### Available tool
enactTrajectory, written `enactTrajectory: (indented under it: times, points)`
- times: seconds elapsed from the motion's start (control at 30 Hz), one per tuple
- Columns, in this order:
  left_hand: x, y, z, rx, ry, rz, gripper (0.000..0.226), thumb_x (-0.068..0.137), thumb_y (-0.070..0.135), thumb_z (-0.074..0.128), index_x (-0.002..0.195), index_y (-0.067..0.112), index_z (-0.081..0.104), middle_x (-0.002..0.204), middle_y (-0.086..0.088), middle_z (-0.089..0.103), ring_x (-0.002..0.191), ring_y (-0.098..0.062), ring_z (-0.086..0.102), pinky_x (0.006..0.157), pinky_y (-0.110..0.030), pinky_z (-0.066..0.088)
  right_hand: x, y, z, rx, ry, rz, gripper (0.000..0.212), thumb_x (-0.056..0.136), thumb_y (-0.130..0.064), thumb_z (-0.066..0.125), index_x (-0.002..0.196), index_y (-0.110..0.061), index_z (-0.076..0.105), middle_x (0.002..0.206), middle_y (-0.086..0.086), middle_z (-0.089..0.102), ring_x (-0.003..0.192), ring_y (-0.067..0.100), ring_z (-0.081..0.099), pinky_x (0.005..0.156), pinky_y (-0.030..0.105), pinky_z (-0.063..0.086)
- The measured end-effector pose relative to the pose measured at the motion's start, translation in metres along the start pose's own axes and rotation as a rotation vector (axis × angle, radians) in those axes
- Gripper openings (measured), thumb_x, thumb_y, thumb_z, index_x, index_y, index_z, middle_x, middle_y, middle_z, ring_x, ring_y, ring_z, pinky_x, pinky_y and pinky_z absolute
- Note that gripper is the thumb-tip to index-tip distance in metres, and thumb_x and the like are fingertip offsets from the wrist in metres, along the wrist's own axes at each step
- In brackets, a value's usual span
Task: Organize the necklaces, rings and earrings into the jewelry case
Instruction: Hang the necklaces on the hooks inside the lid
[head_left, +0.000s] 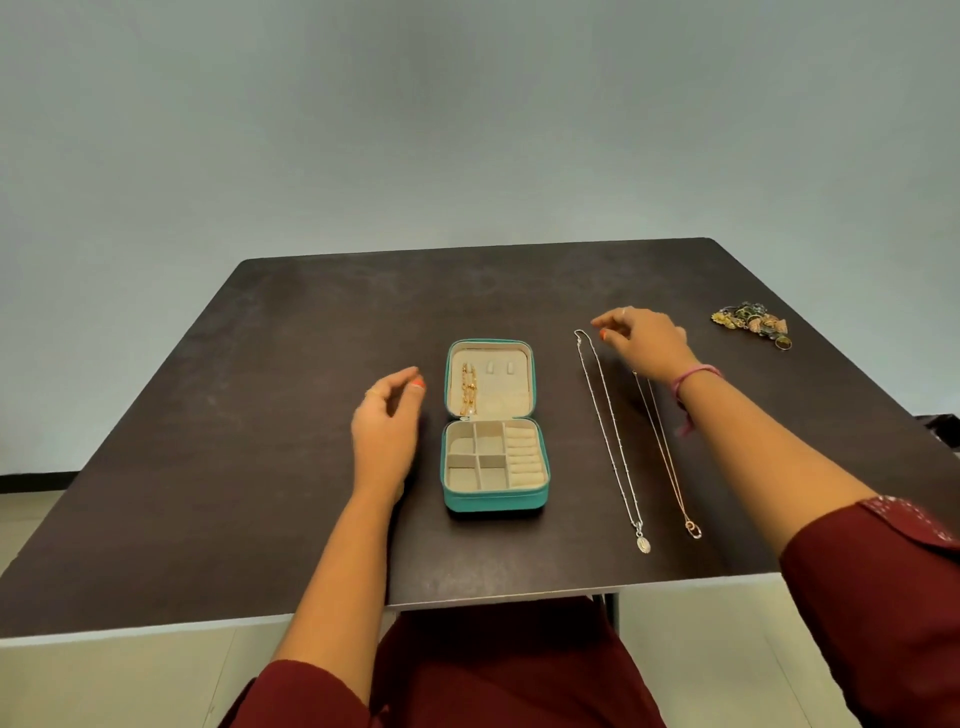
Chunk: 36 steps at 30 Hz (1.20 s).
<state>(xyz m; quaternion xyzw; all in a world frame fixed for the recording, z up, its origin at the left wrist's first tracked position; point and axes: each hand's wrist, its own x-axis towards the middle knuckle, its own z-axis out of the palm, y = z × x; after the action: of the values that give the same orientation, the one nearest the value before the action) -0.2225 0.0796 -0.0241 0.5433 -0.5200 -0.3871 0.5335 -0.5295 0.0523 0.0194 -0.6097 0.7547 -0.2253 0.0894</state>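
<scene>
A teal jewelry case (493, 500) lies open on the dark table (291, 415), its beige compartments bare. A gold chain necklace (468, 389) hangs in the lid's left side. To the right lie a silver necklace (613, 441) with an oval pendant and a rose-gold necklace (670, 467). My right hand (644, 340) hovers over the top ends of both, fingers loosely curled, thumb near the silver chain's top; no grip shows. My left hand (384, 436) rests left of the case, fingers relaxed, holding nothing.
A heap of earrings and rings (753, 321) sits at the table's far right. A pink thread band circles my right wrist (693, 376). The table's front edge runs just ahead of my lap.
</scene>
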Motion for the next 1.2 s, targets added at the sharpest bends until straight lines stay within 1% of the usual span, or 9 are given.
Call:
enactTrajectory:
  times: [0.13, 0.2, 0.37, 0.5, 0.63, 0.77, 0.9, 1.0, 1.2]
  points:
    - [0.011, 0.003, -0.012, -0.560, 0.166, -0.184, 0.015, 0.097, 0.010, 0.050, 0.100, 0.016, 0.063, 0.095, 0.000, 0.067, 0.085, -0.007, 0.064, 0.074, -0.018, 0.051, 0.017, 0.000, 0.005, -0.129, -0.103, -0.082, 0.031, 0.100, -0.022, 0.042, 0.123, -0.034, 0.059, 0.126, -0.005, 0.060, 0.118, 0.021, 0.053, 0.098, 0.046, 0.037]
    - [0.013, 0.004, -0.014, -0.629, 0.182, -0.210, 0.017, 0.098, 0.009, 0.047, 0.098, 0.017, 0.062, 0.090, 0.001, 0.066, 0.081, -0.006, 0.064, 0.073, -0.019, 0.051, 0.023, 0.001, 0.010, -0.184, -0.141, -0.098, 0.032, 0.100, -0.021, 0.040, 0.122, -0.034, 0.060, 0.127, -0.003, 0.059, 0.118, 0.023, 0.053, 0.098, 0.048, 0.038]
    - [0.013, 0.005, -0.011, -0.607, 0.178, -0.197, 0.017, 0.097, 0.006, 0.048, 0.097, 0.015, 0.063, 0.084, 0.000, 0.066, 0.074, -0.007, 0.064, 0.070, -0.019, 0.053, 0.035, 0.000, 0.015, -0.325, -0.140, -0.184, 0.027, 0.099, -0.027, 0.045, 0.118, -0.034, 0.063, 0.117, 0.002, 0.059, 0.110, 0.025, 0.055, 0.089, 0.044, 0.044]
    - [0.016, 0.002, -0.010, -0.598, 0.174, -0.198, 0.017, 0.096, 0.005, 0.049, 0.095, 0.015, 0.064, 0.081, 0.000, 0.066, 0.071, -0.006, 0.064, 0.069, -0.019, 0.053, 0.043, -0.001, 0.019, -0.452, -0.074, -0.225, 0.021, 0.098, -0.031, 0.047, 0.106, -0.032, 0.066, 0.112, -0.001, 0.063, 0.107, 0.024, 0.055, 0.082, 0.038, 0.036]
    - [0.015, 0.002, -0.009, -0.593, 0.175, -0.201, 0.017, 0.096, 0.005, 0.049, 0.096, 0.014, 0.064, 0.081, 0.000, 0.066, 0.071, -0.006, 0.063, 0.070, -0.019, 0.053, 0.044, -0.003, 0.024, -0.461, -0.072, -0.220, 0.023, 0.099, -0.026, 0.041, 0.108, -0.026, 0.063, 0.110, 0.002, 0.060, 0.104, 0.025, 0.055, 0.085, 0.041, 0.035]
    - [0.015, 0.003, -0.010, -0.601, 0.173, -0.199, 0.017, 0.096, 0.005, 0.050, 0.096, 0.015, 0.064, 0.081, 0.000, 0.066, 0.070, -0.006, 0.064, 0.067, -0.018, 0.053, 0.038, -0.003, 0.031, -0.407, -0.038, -0.147, 0.024, 0.100, -0.026, 0.041, 0.109, -0.022, 0.063, 0.114, 0.004, 0.056, 0.107, 0.026, 0.053, 0.088, 0.043, 0.035]
    - [0.015, 0.004, -0.010, -0.595, 0.173, -0.206, 0.018, 0.096, 0.005, 0.049, 0.095, 0.015, 0.064, 0.080, 0.001, 0.066, 0.069, -0.005, 0.064, 0.067, -0.017, 0.053, 0.025, -0.009, 0.026, -0.197, -0.014, -0.039, 0.021, 0.099, -0.021, 0.043, 0.097, -0.023, 0.063, 0.116, 0.001, 0.059, 0.103, 0.025, 0.055, 0.088, 0.044, 0.035]
    - [0.013, 0.005, -0.011, -0.605, 0.168, -0.208, 0.018, 0.096, 0.005, 0.049, 0.096, 0.015, 0.064, 0.081, 0.000, 0.065, 0.068, -0.005, 0.063, 0.067, -0.017, 0.052, 0.013, -0.019, 0.009, -0.113, 0.054, -0.053, 0.019, 0.098, -0.018, 0.043, 0.097, -0.021, 0.061, 0.113, 0.001, 0.062, 0.101, 0.024, 0.057, 0.083, 0.041, 0.033]
    - [0.010, 0.006, -0.011, -0.622, 0.174, -0.182, 0.018, 0.096, 0.004, 0.049, 0.094, 0.015, 0.063, 0.079, -0.001, 0.063, 0.063, -0.003, 0.061, 0.062, -0.016, 0.050, -0.016, -0.042, -0.039, -0.005, 0.162, -0.115, 0.011, 0.098, -0.015, 0.042, 0.100, -0.016, 0.053, 0.102, 0.000, 0.065, 0.101, 0.024, 0.057, 0.089, 0.042, 0.034]
